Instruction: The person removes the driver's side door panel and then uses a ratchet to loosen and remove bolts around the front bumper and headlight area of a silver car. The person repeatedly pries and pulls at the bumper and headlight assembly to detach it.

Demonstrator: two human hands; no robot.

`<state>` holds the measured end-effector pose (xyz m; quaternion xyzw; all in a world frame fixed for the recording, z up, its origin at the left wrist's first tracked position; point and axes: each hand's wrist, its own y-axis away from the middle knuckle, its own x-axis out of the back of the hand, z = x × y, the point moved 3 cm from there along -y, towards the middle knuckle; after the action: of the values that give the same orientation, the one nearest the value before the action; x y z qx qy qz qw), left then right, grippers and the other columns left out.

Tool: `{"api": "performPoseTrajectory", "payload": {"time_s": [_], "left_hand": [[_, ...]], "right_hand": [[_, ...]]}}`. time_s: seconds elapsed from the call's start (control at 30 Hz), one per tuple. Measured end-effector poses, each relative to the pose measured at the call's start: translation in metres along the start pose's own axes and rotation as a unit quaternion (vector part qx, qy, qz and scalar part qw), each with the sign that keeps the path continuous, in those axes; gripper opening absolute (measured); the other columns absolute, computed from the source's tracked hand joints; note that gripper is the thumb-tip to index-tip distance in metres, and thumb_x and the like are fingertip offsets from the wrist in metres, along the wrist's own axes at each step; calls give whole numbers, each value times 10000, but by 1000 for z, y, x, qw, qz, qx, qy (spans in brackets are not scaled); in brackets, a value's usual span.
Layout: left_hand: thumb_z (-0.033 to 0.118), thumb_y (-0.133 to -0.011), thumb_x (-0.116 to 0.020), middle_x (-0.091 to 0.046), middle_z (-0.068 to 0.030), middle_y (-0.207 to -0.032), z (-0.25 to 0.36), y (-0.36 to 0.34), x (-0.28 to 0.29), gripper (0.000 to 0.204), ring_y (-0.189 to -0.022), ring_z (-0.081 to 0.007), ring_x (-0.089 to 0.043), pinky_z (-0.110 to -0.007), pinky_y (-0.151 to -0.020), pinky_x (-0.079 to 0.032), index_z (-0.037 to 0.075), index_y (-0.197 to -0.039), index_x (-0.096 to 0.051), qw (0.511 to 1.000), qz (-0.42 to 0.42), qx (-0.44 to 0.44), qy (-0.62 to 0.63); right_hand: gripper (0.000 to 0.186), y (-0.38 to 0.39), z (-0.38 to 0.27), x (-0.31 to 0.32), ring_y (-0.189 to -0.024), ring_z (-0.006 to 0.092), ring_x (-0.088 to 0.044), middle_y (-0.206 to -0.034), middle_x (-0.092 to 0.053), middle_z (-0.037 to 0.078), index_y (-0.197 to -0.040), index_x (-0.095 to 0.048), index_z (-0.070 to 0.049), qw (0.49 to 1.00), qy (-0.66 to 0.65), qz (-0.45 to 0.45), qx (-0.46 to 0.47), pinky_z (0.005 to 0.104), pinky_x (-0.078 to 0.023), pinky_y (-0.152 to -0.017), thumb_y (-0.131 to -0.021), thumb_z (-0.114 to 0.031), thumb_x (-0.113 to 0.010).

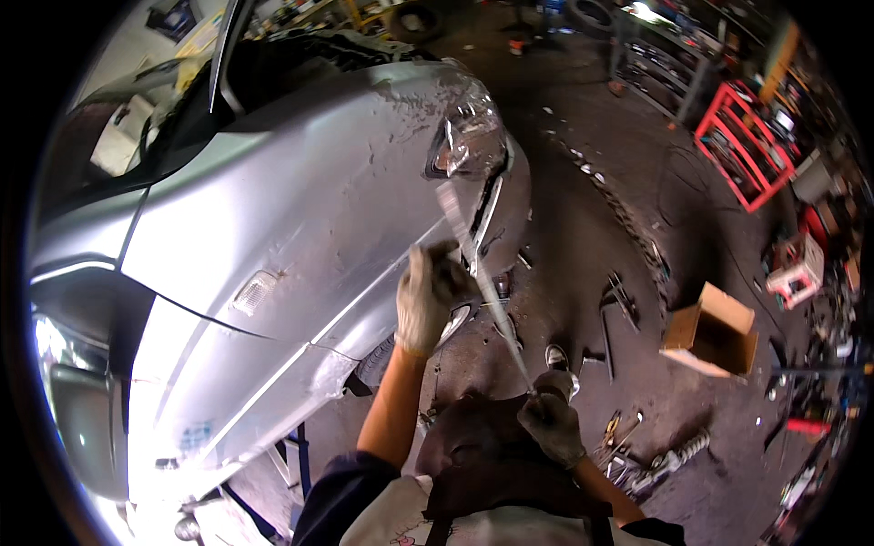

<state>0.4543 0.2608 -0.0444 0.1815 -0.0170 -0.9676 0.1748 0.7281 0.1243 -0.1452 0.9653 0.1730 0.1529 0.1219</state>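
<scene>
While the right hand holds its lower end, a long pale strip slants beside a silver car

As I look down through the head camera, I find the strip at the middle of the frame, blurred, its wider upper end in front of the fender, just below a headlight with wrinkled clear film on it. I cannot tell whether it touches the paint. Low and right of centre, the gloved fingers of the right hand are wrapped around the strip's narrow end. Near the centre, the gloved left hand is raised, its fingers bent close to the strip's middle; blur keeps me from telling whether they grip it.

On the car, which fills the left of my frame, I see a small side lamp. A shoe shows just above the right hand, on the dark floor. Right of it I make out a cardboard box with a raised flap, and at lower right a coil spring near loose tools. Farther up, at upper right, stand a red rack and a cluttered metal desk.
</scene>
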Motion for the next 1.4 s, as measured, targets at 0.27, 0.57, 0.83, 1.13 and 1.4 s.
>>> {"api": "performPoseTrajectory", "payload": {"time_s": [0.27,0.57,0.83,1.13,1.4], "left_hand": [[631,-1041,-554,-544,-40,-720,-28,-120,-10,636,-684,-252,-587,-440,-697,-553,17,-1177,-648,960,183,34,209],[564,-1051,-595,-516,-63,-660,-31,-133,-33,551,-596,-266,-573,-432,-585,-545,13,-1039,-597,923,244,-14,296],[652,-1014,-583,-516,-51,-667,-43,-129,-29,656,-617,-231,-586,-395,-604,-543,-2,-1052,-614,950,221,-12,218],[707,-1040,-491,-700,-151,-724,-50,-119,-13,748,-625,-258,-674,-389,-648,-578,-26,-944,-611,955,287,0,74],[524,-1094,-563,-711,-79,-873,-24,-110,-60,539,-739,-181,-712,-364,-688,-619,-11,-1106,-624,839,513,17,183]], "right_hand": [[196,-123,-22,70,-527,131,-557,-646,-581,51,-938,-645,-28,996,-83,13,33,346,-450,-517,-983,-181,-760],[156,-173,-27,87,-692,123,-600,-778,-628,29,-1005,-666,-25,997,-38,-16,61,323,-509,-649,-969,-136,-770],[213,-233,-82,129,-818,181,-739,-915,-758,84,-1037,-706,-29,981,2,72,178,338,-580,-747,-934,-183,-811],[261,-423,-171,214,-677,130,-608,-791,-685,23,-1024,-733,-32,944,173,1,282,307,-514,-663,-882,-208,-863],[220,-601,-379,210,-608,251,-647,-717,-650,102,-862,-689,-40,723,324,-158,590,395,-513,-588,-806,-157,-867]]}}
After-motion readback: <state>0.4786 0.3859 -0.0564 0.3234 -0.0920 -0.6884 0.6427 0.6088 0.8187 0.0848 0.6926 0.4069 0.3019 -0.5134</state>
